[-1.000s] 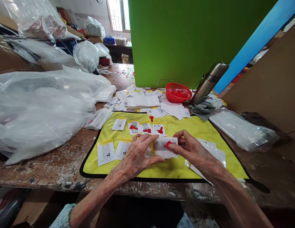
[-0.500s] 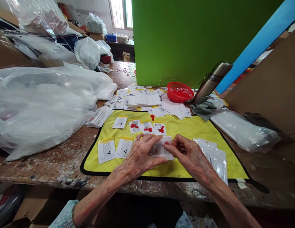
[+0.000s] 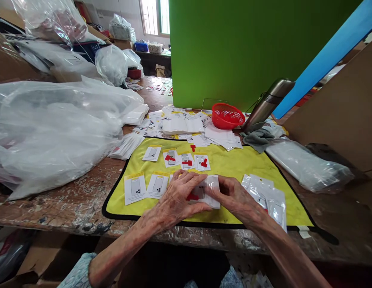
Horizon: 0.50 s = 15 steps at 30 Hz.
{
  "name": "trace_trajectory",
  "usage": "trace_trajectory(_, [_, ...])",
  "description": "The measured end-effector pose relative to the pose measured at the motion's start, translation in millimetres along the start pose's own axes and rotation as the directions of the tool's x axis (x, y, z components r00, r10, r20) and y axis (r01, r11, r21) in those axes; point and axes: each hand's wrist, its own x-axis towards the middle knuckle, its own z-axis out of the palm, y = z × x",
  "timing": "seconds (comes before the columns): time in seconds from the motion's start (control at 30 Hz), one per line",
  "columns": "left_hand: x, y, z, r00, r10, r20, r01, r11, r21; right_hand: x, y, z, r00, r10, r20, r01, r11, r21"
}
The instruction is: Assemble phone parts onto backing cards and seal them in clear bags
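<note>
A small clear plastic bag (image 3: 212,185) with a printed card and a red piece (image 3: 191,196) inside lies between my hands on a yellow cloth (image 3: 227,164). My left hand (image 3: 183,191) grips its left part, thumb below and fingers above. At the right end, my right hand (image 3: 230,193) pinches the bag, its fingertips partly hidden. Left of my hands lie two printed cards, one of them a phone-picture card (image 3: 135,189). Farther back are smaller cards, several bearing red T-shaped pieces (image 3: 187,163). Filled bags (image 3: 277,206) lie by my right wrist.
A red basket (image 3: 223,120), a steel flask (image 3: 268,102) and a grey cloth (image 3: 257,138) stand or lie behind the mat. Paper stacks (image 3: 182,126) spread along its back. A big plastic sack (image 3: 56,136) fills the left; a green panel (image 3: 248,48) rises behind.
The red piece that was at my right fingertips now shows farther left, inside the bag. My right hand has shifted slightly down and holds the bag's right end.
</note>
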Motion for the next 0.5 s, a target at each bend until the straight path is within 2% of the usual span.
trace_trajectory(0.13, [0.3,2.5,-7.2,0.998,-0.044,0.054,0.046,0.998,-0.037,4.2,-2.0,6.5,0.998,-0.028,0.054,0.024,0.998,0.064])
trace_trajectory(0.23, [9.1,6.1,-21.7,0.973,-0.214,0.089,0.229,0.947,-0.225,3.5,-7.7,3.7,0.99,-0.002,0.139,-0.012,0.995,0.097])
trace_trajectory(0.3, [17.1,7.2,-30.9,0.926,-0.307,0.218,0.368,0.862,-0.349,3.0,-10.8,0.4,0.978,0.016,0.207,-0.038,0.994,0.102])
trace_trajectory(0.4, [24.7,6.8,-37.1,0.836,-0.306,0.455,0.52,0.705,-0.482,3.1,-12.1,-4.8,0.956,0.042,0.29,-0.083,0.988,0.13])
trace_trajectory(0.43, [25.3,6.6,-37.0,0.818,-0.308,0.485,0.556,0.639,-0.531,3.0,-11.8,-6.6,0.952,0.047,0.302,-0.102,0.98,0.169])
trace_trajectory(0.5, [24.0,6.8,-35.1,0.808,-0.361,0.467,0.59,0.511,-0.625,1.8,-11.1,-10.2,0.961,0.049,0.272,-0.129,0.95,0.283])
